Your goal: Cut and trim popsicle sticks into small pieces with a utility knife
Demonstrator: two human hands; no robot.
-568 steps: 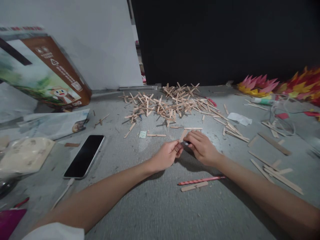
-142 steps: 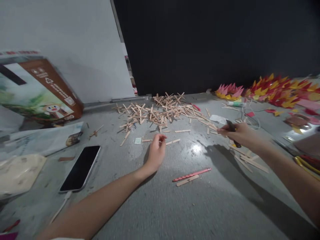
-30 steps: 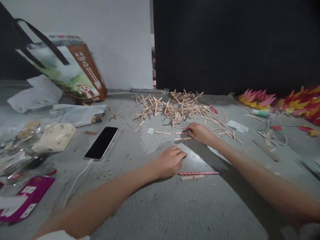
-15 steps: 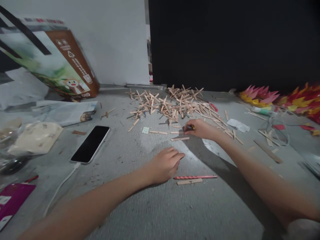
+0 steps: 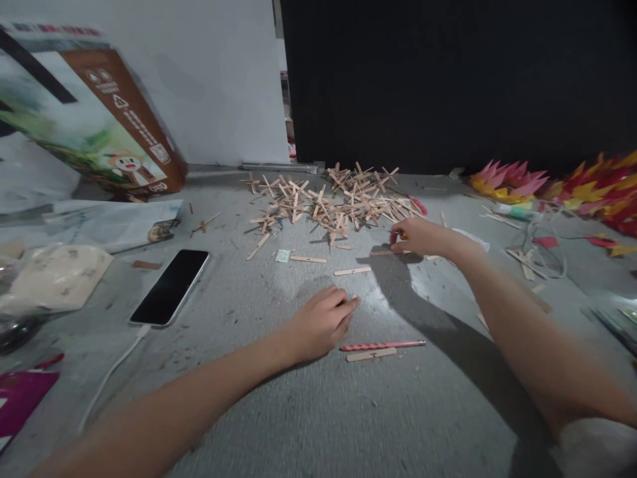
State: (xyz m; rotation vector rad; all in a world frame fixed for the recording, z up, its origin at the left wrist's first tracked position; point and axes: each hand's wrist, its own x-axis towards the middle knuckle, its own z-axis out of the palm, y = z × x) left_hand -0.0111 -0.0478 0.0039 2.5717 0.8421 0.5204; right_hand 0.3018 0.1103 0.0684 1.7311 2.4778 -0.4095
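Observation:
On the grey tabletop rests my left hand (image 5: 326, 323), its fingers bent and drawn together; whether anything is in its fingertips is hidden. My right hand (image 5: 421, 237) reaches farther out, closed around a small tool with a yellow part (image 5: 403, 234) and a thin dark tip. Beneath those fingers lies a wooden craft stick (image 5: 381, 252), partly covered by them. Another craft stick (image 5: 352, 271) with a dark mark at its middle lies between the hands. Nearer to me, a red pencil (image 5: 383, 345) lies beside a pair of craft sticks (image 5: 371, 355).
Behind the hands spreads a heap of crossed craft sticks (image 5: 343, 202). A plugged-in phone (image 5: 170, 287) lies left, near a small pale green square (image 5: 283, 255) and a stick (image 5: 308, 259). A printed bag (image 5: 124, 126) stands back left; pink and yellow paper pieces (image 5: 510, 182) lie right.
My right hand has moved right and slightly away from me, and the craft stick under its fingers has shifted right with it. My left hand stays in about the same place.

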